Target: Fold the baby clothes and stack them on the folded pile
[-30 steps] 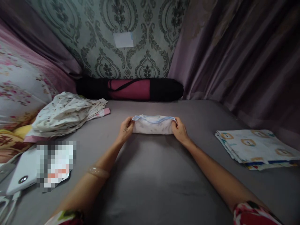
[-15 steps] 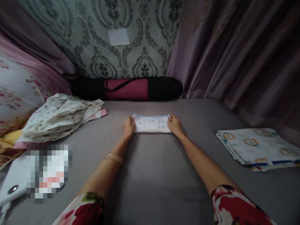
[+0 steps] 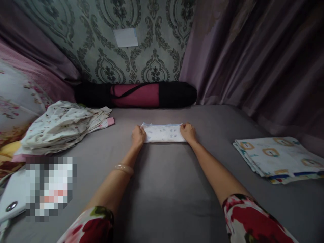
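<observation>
A small white folded cloth (image 3: 163, 134) with faint blue-grey prints and a light blue upper edge lies flat on the grey bed sheet (image 3: 162, 189). Its left end is pinched by my left hand (image 3: 139, 135), fingers closed at the upper corner. At the opposite end, my right hand (image 3: 188, 132) has its fingers closed on the other upper corner. Between them the cloth is stretched into a long, low rectangle. Both hands rest close to the sheet, and the fingertips are partly hidden.
To the right lies a stack of folded printed cloth (image 3: 275, 157). A crumpled heap of patterned cloth (image 3: 63, 125) is at the left, with a white device (image 3: 16, 192) nearer me. Against the wall rests a long black and maroon bag (image 3: 136, 95). Purple curtains (image 3: 227, 50) hang on both sides.
Both hands stay at the cloth's ends. The thin strip of edge raised at the right fingertips is now lower, and the right fingers have shifted slightly. The view has moved a little.
</observation>
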Available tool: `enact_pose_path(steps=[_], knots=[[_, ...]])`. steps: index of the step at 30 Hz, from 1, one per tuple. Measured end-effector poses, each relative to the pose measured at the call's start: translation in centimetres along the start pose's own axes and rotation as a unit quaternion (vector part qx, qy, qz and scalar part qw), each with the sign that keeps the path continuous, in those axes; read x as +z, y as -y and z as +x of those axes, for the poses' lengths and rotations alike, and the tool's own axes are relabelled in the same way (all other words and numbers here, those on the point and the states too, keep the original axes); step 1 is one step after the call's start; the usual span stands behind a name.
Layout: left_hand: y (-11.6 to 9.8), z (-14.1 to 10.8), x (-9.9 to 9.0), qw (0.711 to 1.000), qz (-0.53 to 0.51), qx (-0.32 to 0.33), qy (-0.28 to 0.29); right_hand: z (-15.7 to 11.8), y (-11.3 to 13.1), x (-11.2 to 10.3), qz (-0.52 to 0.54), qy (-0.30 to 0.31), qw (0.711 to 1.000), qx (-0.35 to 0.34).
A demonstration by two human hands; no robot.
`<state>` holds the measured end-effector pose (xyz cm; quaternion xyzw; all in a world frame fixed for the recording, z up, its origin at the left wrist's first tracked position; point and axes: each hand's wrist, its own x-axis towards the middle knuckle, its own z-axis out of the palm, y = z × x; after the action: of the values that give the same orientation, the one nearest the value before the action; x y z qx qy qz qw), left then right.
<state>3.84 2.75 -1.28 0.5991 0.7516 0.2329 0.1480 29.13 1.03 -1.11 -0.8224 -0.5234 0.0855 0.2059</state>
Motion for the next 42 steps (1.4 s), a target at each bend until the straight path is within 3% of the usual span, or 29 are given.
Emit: enact_pose_path(steps=[5,10,14,17,20,24,30,42], knots=[[-0.5,0.1,-0.6,0.999,0.013,-0.038,0.007,0.6,0.1,-0.3,0.005,0.018,1.0,0.016],[0.5,0.5,-0.7,1.0,-0.02,-0.024,0.0,1.1,-0.7,-1.2,0.037,0.055,0.998,-0.007],[1.2,0.1,-0.7,0.996,-0.006,0.058,-0.065,0.4,-1.0,-2.1,0.043,0.059,0.996,-0.059],[0.8,-0.7,-0.6,0.986,0.005,0.142,-0.087,-0.9,-0.3,-2.0,0.022,0.014,0.992,-0.12],[-0.3,-1.7,-0.2,0.97,0.014,0.232,-0.066,-2.6,1.1,-1.3,0.004,-0.013,0.98,-0.199],[-2.0,-3.1,0.4,0.946,0.066,0.318,0.002,-5.0,3.1,-0.3,-0.023,0.04,0.95,-0.309],[-3.2,-3.3,0.7,0.927,0.16,0.334,0.058,-5.7,5.1,0.4,-0.063,0.117,0.924,-0.359],[-2.0,-2.5,1.7,0.935,0.197,0.277,0.102,-4.3,4.3,2.6,-0.05,0.135,0.923,-0.356]])
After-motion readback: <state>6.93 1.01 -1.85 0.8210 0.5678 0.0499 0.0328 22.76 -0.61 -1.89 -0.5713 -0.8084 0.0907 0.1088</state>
